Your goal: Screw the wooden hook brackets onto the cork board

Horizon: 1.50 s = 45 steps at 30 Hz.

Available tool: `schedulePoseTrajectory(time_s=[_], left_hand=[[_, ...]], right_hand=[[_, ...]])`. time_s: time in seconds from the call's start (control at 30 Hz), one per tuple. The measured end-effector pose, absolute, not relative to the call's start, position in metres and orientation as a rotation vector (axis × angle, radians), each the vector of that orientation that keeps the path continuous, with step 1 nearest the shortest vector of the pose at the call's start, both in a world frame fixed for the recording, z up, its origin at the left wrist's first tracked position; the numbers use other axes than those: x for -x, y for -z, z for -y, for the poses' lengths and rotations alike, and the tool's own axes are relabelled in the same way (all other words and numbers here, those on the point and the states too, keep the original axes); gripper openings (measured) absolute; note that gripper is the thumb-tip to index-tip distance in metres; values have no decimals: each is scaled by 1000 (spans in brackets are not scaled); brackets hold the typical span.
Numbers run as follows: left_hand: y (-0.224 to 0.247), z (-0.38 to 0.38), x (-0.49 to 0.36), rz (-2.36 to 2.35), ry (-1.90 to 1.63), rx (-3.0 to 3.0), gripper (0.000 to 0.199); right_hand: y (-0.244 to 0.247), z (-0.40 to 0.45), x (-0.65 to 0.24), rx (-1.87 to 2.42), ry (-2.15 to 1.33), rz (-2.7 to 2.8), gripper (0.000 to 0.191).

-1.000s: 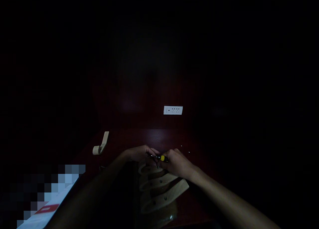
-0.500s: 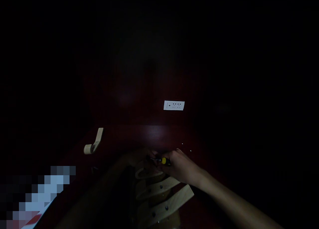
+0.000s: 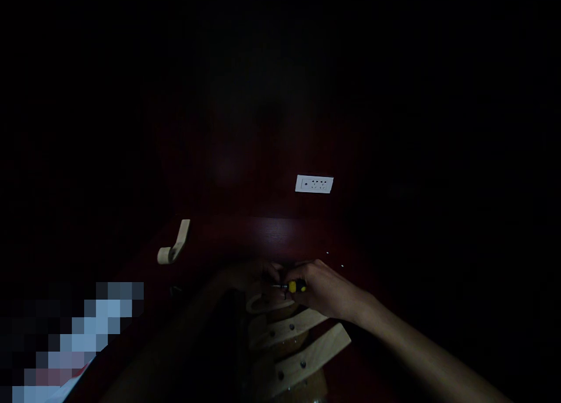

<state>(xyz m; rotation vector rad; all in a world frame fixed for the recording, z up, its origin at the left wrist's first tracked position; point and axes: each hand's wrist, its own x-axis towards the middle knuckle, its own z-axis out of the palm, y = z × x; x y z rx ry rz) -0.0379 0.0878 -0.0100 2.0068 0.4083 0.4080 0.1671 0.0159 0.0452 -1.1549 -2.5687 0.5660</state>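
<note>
In the head view, my right hand (image 3: 322,289) is closed around the yellow and black handle of a small screwdriver (image 3: 297,286). Its thin shaft points left, towards the fingers of my left hand (image 3: 258,273). Those fingers are curled near the screwdriver's tip, and what they pinch is lost in the dark. Beneath both hands, curved wooden hooks (image 3: 318,354) sit in a row on a wooden board (image 3: 316,386). Dark screw heads or holes show on the nearer hooks. The farthest hook (image 3: 254,304) is partly covered by my hands.
A loose curved wooden hook (image 3: 182,239) lies on the dark red table (image 3: 274,233) to the left. Two tiny pale bits lie beyond my right hand. A white socket panel (image 3: 314,184) is on the wall behind. A blurred pale patch (image 3: 100,324) fills the lower left.
The whole view has shifted slightly, so things appear farther right. The screwdriver has turned a little in my right hand, and its shaft shows more clearly now.
</note>
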Motion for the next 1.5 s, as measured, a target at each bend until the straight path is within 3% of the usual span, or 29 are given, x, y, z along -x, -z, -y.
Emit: schedulePoseTrajectory(time_s=[0.47, 0.73, 1.03, 1.5], left_hand=[[6, -88, 42, -349, -348, -1919, 26], [1, -85, 41, -392, -323, -1933, 22], [2, -88, 46, -507, -279, -1967, 33], [6, -90, 46, -559, -298, -1973, 34]], right_hand=[[-46, -11, -164, 1230, -573, 2645, 11], [-45, -9, -161, 1136, -492, 2681, 15], [-49, -5, -159, 1090, -466, 2690, 18], [-41, -5, -159, 1073, -395, 2708, 23]])
